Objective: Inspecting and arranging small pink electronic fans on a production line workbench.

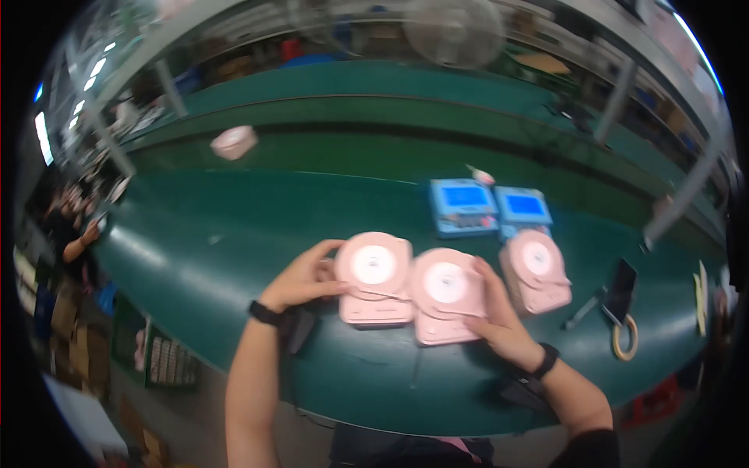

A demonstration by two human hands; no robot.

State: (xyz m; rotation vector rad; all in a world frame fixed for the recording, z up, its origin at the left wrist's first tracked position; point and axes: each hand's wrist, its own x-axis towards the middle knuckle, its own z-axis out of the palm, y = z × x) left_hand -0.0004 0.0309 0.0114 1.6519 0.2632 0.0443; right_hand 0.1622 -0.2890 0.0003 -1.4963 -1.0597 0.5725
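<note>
Two pink devices stand side by side on the green table, their edges close together or touching. Each has a round lid with a white disc in its middle and a squarer front part. My left hand point(310, 274) grips the outer left edge of the left pink device point(373, 290), thumb toward the front. Around the outer right edge of the right pink device point(445, 312), my right hand point(501, 318) is closed, fingers behind and thumb in front. A third pink device point(537, 271) sits just beyond my right hand, apart from it. The undersides of the held devices are hidden.
Two blue instruments with lit screens point(464, 207) point(524, 210) stand behind the devices. To the right lie a black phone-like slab point(621, 290) and a tape roll point(625, 340). Another pink item point(234, 143) rests on the green belt behind. A person point(72, 234) is at the far left.
</note>
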